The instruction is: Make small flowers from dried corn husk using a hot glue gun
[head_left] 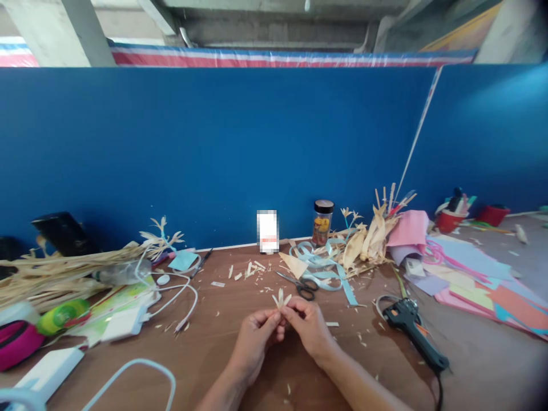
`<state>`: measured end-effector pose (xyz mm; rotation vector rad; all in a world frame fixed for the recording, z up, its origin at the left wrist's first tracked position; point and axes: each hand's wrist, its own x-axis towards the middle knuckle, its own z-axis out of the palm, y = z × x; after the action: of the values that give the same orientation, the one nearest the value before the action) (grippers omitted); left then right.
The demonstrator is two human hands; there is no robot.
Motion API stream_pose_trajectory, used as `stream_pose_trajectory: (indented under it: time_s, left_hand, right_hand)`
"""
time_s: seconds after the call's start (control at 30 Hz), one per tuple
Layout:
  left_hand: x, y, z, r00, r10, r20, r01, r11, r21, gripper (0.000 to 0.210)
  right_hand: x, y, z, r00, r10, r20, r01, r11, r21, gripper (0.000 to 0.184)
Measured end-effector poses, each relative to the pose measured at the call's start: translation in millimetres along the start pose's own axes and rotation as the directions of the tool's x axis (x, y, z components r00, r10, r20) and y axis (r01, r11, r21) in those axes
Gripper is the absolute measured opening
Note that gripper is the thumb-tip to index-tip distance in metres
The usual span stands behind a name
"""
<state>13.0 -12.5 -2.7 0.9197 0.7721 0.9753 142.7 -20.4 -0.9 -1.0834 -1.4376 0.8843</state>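
A small pale flower made of dried husk petals [281,298] stands up between my fingertips, above the brown table. My left hand [259,337] pinches its base from the left. From the right, my right hand [309,328] pinches it too, thumb and forefinger meeting the left fingertips. The flower's lower end is hidden by the fingers. Just beyond the hands lie black-handled scissors [305,287] with their blades apart. A pale triangular piece of husk [293,264] rests behind them, and light blue ribbon [319,262] curls beside it.
A black glue gun [415,337] lies at right with its cord. Behind stand a dark-lidded jar [322,224] and a bundle of dried husks [368,242]. Coloured paper [479,279] covers the far right. White cables [188,282], a power bank [124,324] and husk strips [64,268] crowd the left.
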Motion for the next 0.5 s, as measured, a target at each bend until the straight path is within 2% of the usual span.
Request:
stream_pose_trajectory:
  time_s: [0.17,0.33,0.5]
  left_hand:
    - [1.1,-1.9,-3.9,0.999,-0.042,0.003,0.042,0.997,-0.072,0.016]
    - [2.5,-4.2,-5.6,0.998,-0.028,-0.052,0.025,0.997,-0.068,0.015]
    - [0.4,-3.2,-2.8,0.998,0.049,-0.047,-0.049,0.999,-0.015,0.015]
  right_hand:
    - [-0.5,-1.2,2.1,0.999,-0.030,0.036,0.028,0.999,0.036,0.023]
    - [-1.9,-2.5,4.3,0.999,-0.011,0.044,0.010,1.000,0.029,0.023]
    - [-3.6,-7.8,4.5,0.997,-0.055,0.048,0.057,0.998,-0.023,0.022]
